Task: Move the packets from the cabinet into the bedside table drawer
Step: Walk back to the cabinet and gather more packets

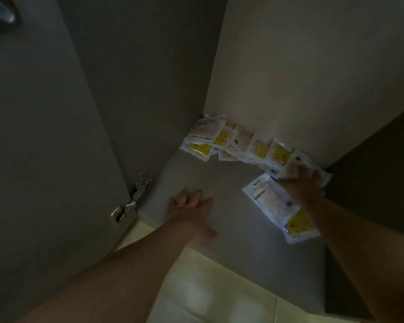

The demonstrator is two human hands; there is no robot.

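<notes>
Several white and yellow packets [233, 143] lie in a row along the back wall of the dim cabinet, on its grey floor [219, 180]. My right hand [301, 183] is at the right end of the row, its fingers closed round a packet [296, 166] there. Another long packet [278, 206] lies just below that hand, partly under my wrist. My left hand [191, 210] rests flat on the cabinet floor with its fingers spread, holding nothing, well left of the packets.
The open cabinet door [40, 148] stands at the left, with a metal hinge [133, 197] at its lower edge. The right cabinet wall [378, 194] is close beside my right hand. Pale floor tiles [208, 292] show below the cabinet's front edge.
</notes>
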